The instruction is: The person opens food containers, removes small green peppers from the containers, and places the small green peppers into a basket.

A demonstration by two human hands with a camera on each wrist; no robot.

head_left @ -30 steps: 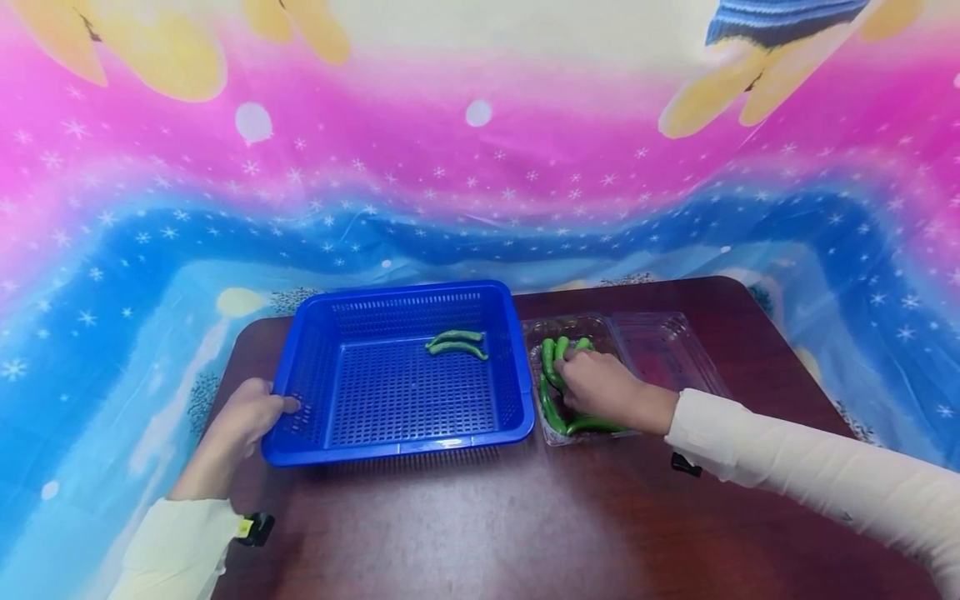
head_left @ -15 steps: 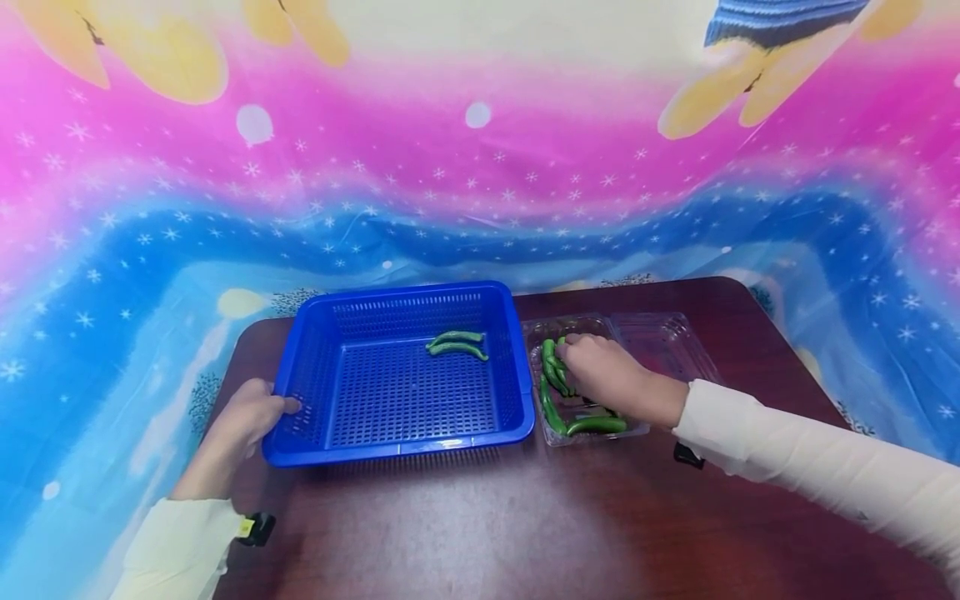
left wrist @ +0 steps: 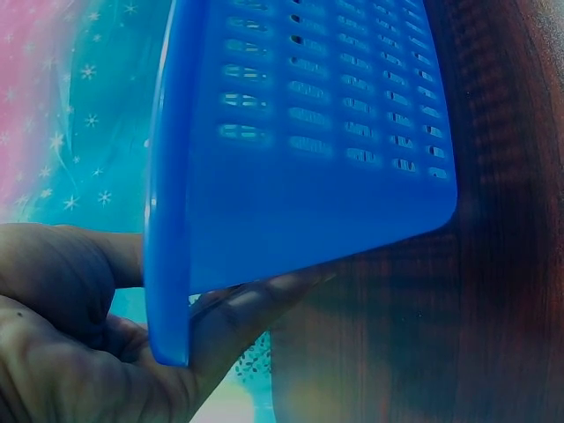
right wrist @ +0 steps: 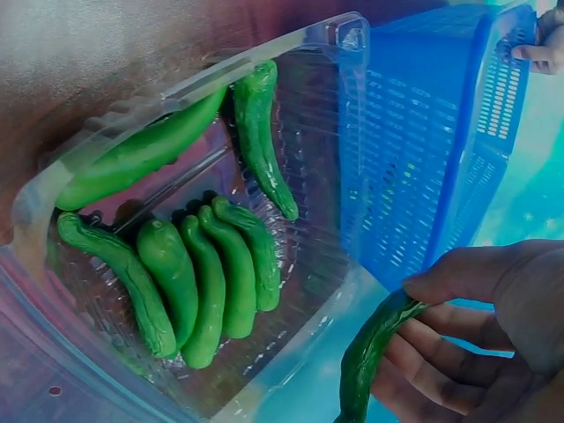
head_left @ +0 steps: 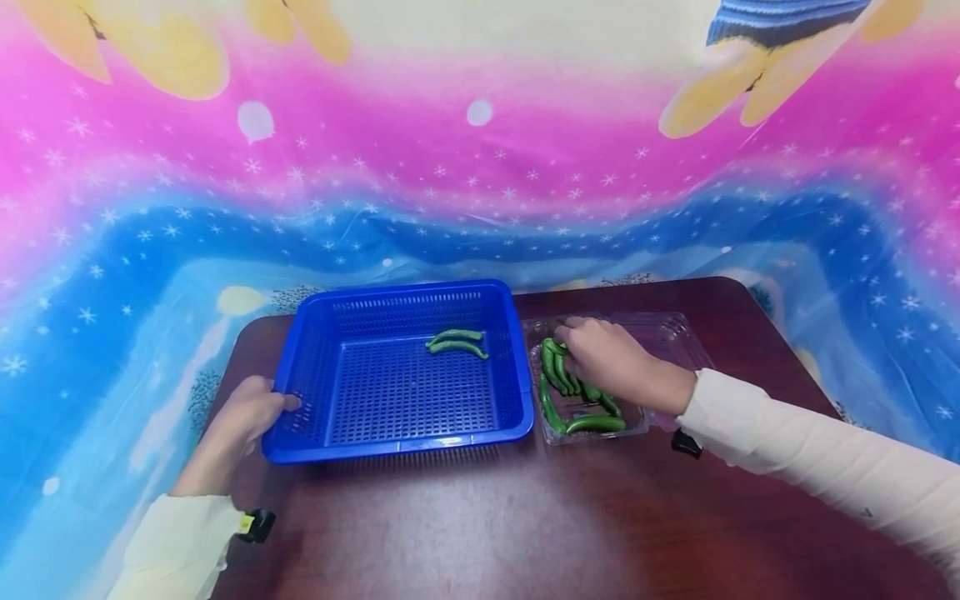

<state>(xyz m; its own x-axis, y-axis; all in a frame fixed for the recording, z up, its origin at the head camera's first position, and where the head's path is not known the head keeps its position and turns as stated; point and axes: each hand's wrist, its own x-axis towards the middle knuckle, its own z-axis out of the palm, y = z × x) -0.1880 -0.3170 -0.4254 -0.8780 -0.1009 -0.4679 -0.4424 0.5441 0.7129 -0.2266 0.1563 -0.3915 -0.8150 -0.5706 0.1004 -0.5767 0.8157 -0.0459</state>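
Note:
My left hand point(head_left: 251, 412) grips the left rim of a blue plastic basket point(head_left: 397, 454), its thumb over the edge. In the left wrist view, the fingers lie under the rim against the outer wall. Two green peppers point(head_left: 457, 347) lie inside the basket. Over the clear plastic box point(head_left: 633, 427), my right hand point(head_left: 611, 358) pinches a green pepper point(right wrist: 370, 357) between thumb and fingers; the right wrist view shows it hanging past the box's edge. Several other green peppers point(right wrist: 207, 282) lie in the box, most side by side.
The box's clear lid point(head_left: 675, 337) is folded back to the right. Both containers stand side by side on a dark red-brown table point(head_left: 450, 525). A patterned cloth point(head_left: 465, 167) hangs behind and around the table.
My right hand has drawn back and up a little from the peppers, now with one pinched in its fingers. More of the box's contents show. The left hand and basket stay put.

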